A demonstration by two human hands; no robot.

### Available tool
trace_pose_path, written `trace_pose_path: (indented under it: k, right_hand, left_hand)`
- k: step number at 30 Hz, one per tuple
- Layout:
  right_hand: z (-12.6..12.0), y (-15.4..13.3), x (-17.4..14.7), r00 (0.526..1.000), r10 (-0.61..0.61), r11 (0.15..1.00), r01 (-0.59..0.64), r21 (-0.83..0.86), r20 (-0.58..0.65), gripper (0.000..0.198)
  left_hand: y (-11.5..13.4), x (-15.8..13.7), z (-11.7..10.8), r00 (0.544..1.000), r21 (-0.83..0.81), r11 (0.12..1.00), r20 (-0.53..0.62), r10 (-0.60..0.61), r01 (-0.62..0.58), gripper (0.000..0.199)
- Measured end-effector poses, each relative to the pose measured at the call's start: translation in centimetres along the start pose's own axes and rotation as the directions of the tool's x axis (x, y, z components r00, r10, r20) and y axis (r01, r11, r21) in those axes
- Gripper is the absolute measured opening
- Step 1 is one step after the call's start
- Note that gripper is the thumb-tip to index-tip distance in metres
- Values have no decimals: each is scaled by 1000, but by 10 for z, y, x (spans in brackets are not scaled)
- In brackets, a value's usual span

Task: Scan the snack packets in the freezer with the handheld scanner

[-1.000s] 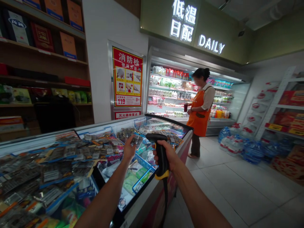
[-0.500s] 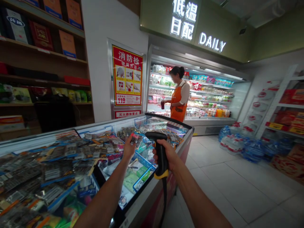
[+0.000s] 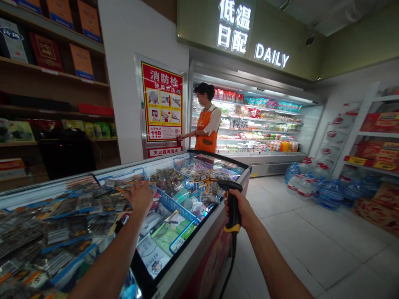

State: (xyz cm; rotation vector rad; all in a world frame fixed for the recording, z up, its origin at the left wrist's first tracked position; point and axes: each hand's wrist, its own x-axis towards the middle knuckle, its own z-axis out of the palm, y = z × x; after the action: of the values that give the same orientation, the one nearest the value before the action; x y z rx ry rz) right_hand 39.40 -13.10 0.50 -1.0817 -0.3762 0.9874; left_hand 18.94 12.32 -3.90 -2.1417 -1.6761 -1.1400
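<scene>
My left hand (image 3: 141,196) is over the pile of flat snack packets (image 3: 84,201) on the glass-topped chest freezer. Its fingers look spread and reach down to the packets; I make out nothing held in them. My right hand (image 3: 243,209) is wrapped round the grip of a black and yellow barcode scanner (image 3: 233,211), held above the freezer's right edge. The scanner's head points left, and its cable hangs down. Below and between my hands, blue baskets (image 3: 177,203) inside the freezer hold green and white bags (image 3: 170,232) and many small packets.
A person in an orange apron (image 3: 207,131) stands behind the freezer, holding a dark red can or cup. Beyond is a lit open fridge (image 3: 258,137). Large water bottles (image 3: 330,193) stand on the tiled floor at right. Shelves (image 3: 56,77) with boxes line the left wall.
My left hand has moved left onto the packet pile; the small red packet it held no longer shows in it. The scanner has moved right and down. The aproned person has moved left.
</scene>
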Motion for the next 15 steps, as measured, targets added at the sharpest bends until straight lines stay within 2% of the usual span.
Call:
trace_pose_path:
  k: [2,3,4,6,8,9,12,15]
  right_hand:
    - [-4,1,-1,1000,-14,1000,14,25,6,23]
    - [-6,1,-1,1000,-11,999,11,33,0,23]
    - [-7,2,0,1000,-3,999,3,37,-8,22]
    - [-9,3,1,999,20,999,-19,39,-25,21]
    - [-9,4,1,999,20,999,-19,40,-25,21]
    - [-9,4,0,999,22,999,-21,36,-24,22]
    - [-8,6,-5,1000,25,1000,-25,19,-7,23]
    - [-3,8,-10,1000,18,1000,-18,-5,22,26]
  left_hand:
    - [15,-3,1,1000,-78,997,-9,22,-22,28]
    - [28,-7,3,999,-151,988,39,23,-17,28]
    - [42,-13,7,991,-246,969,134,26,7,27]
    - [76,-29,18,920,-447,882,391,42,149,26]
    - [107,-49,32,824,-576,730,566,33,367,28]
    - [119,-57,39,789,-593,661,614,2,460,26]
    - [137,-71,51,764,-622,568,645,-19,539,15]
    - [127,-63,50,782,-678,474,623,-36,562,10]
